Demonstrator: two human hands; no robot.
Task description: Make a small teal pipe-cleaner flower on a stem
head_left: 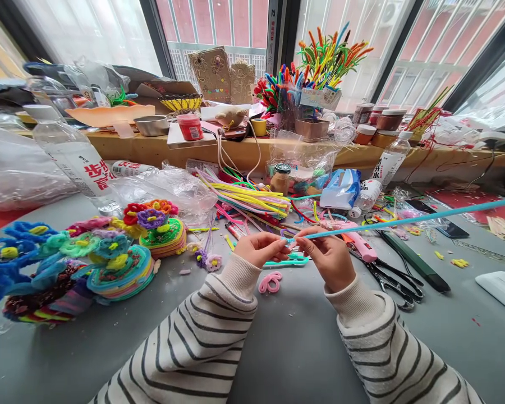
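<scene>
A long light-blue pipe cleaner [404, 219] stretches from my hands out to the right above the grey table [294, 348]. My left hand [258, 248] pinches its near end, fingers closed. My right hand [328, 255] grips the same pipe cleaner just to the right, fingers curled round it. Below my hands a small pink looped pipe-cleaner piece [270, 281] lies on the table. A teal plastic tool [290, 260] lies between and behind my hands.
Stacks of pipe-cleaner flower coasters [122, 264] fill the left. A bundle of loose pipe cleaners [252, 196], a pink glue gun [359, 242], black scissors [393, 280] and a tissue pack [340, 188] lie behind my hands. Bottles, jars and finished flowers crowd the wooden sill [151, 147].
</scene>
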